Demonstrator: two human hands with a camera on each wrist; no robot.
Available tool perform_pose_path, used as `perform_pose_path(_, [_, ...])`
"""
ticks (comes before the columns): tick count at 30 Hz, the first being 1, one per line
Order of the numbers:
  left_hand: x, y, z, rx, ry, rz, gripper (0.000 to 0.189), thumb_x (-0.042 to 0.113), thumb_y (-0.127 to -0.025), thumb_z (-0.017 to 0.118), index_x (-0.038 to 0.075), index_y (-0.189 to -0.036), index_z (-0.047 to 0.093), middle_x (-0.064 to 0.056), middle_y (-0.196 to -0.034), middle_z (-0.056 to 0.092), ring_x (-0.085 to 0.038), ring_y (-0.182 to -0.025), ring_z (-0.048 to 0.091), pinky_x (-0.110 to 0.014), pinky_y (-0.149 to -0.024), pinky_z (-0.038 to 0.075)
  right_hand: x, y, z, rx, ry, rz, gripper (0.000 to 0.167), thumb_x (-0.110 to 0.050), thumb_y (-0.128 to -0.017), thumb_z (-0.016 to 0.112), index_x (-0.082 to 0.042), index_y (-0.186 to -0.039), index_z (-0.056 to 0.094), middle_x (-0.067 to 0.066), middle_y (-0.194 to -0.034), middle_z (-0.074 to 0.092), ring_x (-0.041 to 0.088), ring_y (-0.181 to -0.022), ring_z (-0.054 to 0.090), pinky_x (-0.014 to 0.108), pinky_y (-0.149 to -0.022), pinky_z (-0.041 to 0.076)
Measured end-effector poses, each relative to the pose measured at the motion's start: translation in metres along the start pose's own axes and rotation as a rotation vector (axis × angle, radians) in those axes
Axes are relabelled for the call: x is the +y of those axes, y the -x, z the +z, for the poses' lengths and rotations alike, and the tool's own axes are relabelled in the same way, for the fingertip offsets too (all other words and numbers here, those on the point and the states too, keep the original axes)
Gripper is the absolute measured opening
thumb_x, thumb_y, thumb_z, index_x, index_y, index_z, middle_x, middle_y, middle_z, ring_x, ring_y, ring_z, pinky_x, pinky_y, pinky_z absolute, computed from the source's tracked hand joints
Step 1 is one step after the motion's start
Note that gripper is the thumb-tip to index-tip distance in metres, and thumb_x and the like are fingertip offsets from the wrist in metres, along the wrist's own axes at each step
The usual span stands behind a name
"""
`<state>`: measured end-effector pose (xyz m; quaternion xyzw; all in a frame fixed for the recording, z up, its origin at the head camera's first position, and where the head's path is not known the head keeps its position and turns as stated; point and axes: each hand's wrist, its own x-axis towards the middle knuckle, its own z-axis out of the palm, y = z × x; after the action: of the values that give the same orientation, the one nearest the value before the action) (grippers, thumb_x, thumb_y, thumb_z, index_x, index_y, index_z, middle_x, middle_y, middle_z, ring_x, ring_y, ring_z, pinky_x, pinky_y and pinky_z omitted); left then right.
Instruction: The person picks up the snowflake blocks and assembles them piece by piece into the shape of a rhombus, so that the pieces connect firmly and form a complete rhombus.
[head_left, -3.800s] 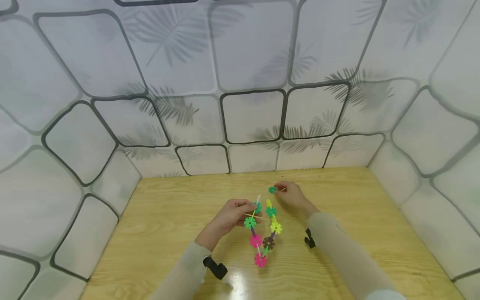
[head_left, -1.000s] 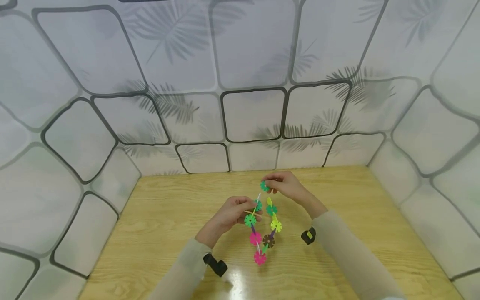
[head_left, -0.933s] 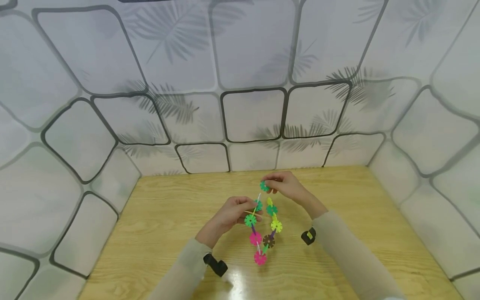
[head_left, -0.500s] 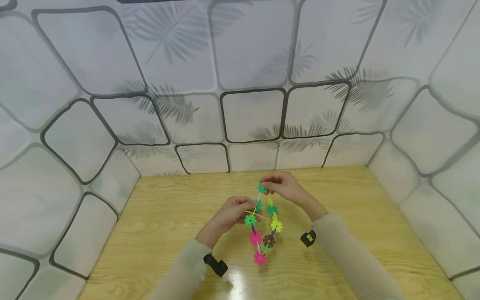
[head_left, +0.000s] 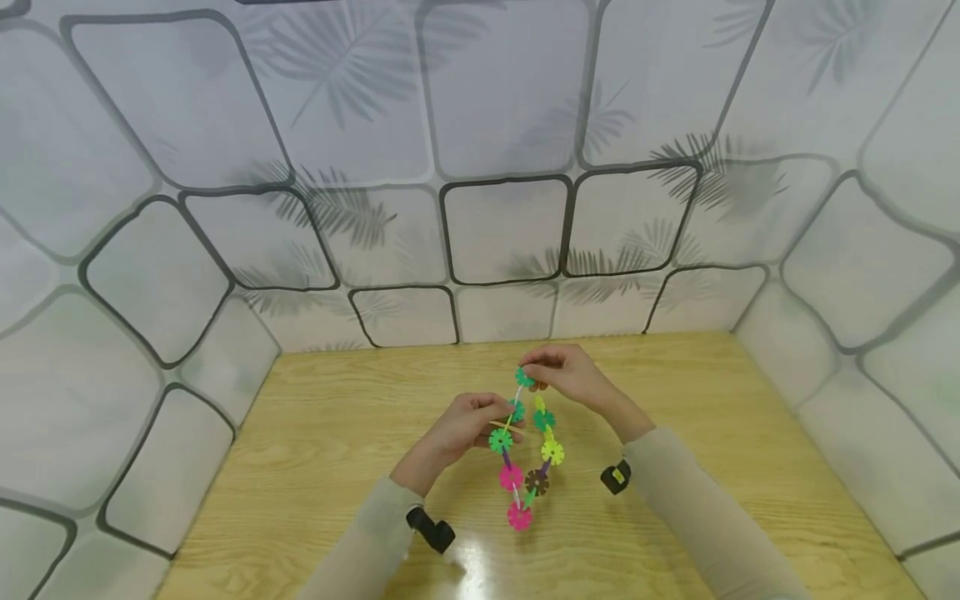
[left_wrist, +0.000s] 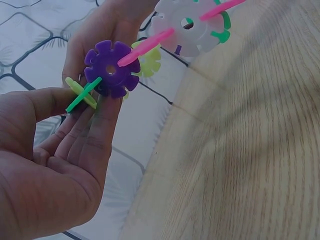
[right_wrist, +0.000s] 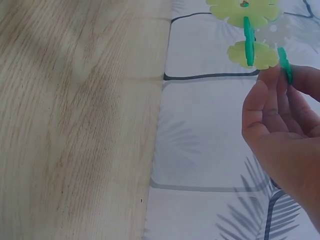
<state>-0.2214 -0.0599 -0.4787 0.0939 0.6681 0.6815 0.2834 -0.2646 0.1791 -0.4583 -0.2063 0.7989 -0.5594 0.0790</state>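
Observation:
A loop-like chain of slotted plastic snowflake discs hangs between my hands in the head view, with a pink disc [head_left: 519, 516] lowest, a brown disc [head_left: 537, 482] and a yellow disc [head_left: 552, 452] up its right side. My left hand [head_left: 468, 421] pinches the chain's left side near its upper end; in the left wrist view a purple disc [left_wrist: 111, 69] sits by the fingertips. Between thumb and fingers, my right hand [head_left: 573, 377] pinches a green disc [head_left: 523, 377], seen edge-on in the right wrist view. This disc meets the white disc [head_left: 518, 395] topping the left side.
The wooden table [head_left: 360, 467] lies under both arms. A pale patterned backdrop [head_left: 502, 242] rises at its back and sides. Each wrist carries a black camera mount, such as the left mount [head_left: 431, 530].
My right hand has moved left with the green disc, then slightly down, bringing it from apart to against the white disc. The left hand and hanging chain have stayed nearly still.

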Motion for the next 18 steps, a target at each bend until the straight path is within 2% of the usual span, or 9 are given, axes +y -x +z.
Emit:
perform_pose_path(4, [-0.0013, -0.0012, -0.0006, -0.002, 0.004, 0.005, 0.026, 0.027, -0.107, 0.062, 0.004, -0.111, 0.075, -0.024, -0.123, 0.075, -0.026, -0.098, 0.08, -0.029, -0.078, 0.064, -0.0012, 0.001, 0.0, -0.016, -0.009, -0.013, 0.026, -0.014, -0.107, 0.063, 0.004, -0.125, 0.071, 0.021, -0.112, 0.076, 0.012, -0.09, 0.073, 0.045, -0.088, 0.064])
perform_pose_path(8, [-0.0024, -0.0022, -0.0011, -0.004, 0.015, 0.012, 0.026, 0.026, -0.108, 0.061, 0.004, -0.11, 0.074, -0.021, -0.121, 0.076, -0.018, -0.09, 0.08, -0.028, -0.078, 0.064, -0.001, 0.0007, 0.0002, -0.003, -0.007, -0.011, 0.026, -0.014, -0.107, 0.063, 0.004, -0.124, 0.071, 0.019, -0.111, 0.076, 0.013, -0.089, 0.074, 0.052, -0.089, 0.063])
perform_pose_path(13, [-0.0016, -0.0031, -0.0011, -0.009, 0.024, 0.017, 0.024, 0.025, -0.109, 0.059, 0.006, -0.109, 0.074, -0.024, -0.123, 0.075, -0.011, -0.084, 0.079, -0.028, -0.077, 0.064, 0.0005, -0.0001, 0.0009, 0.015, -0.001, 0.009, 0.027, -0.016, -0.107, 0.064, 0.003, -0.124, 0.072, 0.016, -0.109, 0.077, 0.015, -0.089, 0.074, 0.05, -0.089, 0.064])
perform_pose_path(18, [0.0005, -0.0021, -0.0001, 0.0, 0.034, 0.007, 0.023, 0.024, -0.11, 0.058, 0.008, -0.108, 0.074, -0.024, -0.124, 0.075, -0.011, -0.083, 0.079, -0.028, -0.076, 0.064, -0.0006, -0.0009, 0.0015, -0.009, 0.006, -0.003, 0.026, -0.013, -0.107, 0.063, 0.004, -0.125, 0.071, 0.018, -0.11, 0.077, 0.028, -0.091, 0.076, 0.046, -0.085, 0.065])
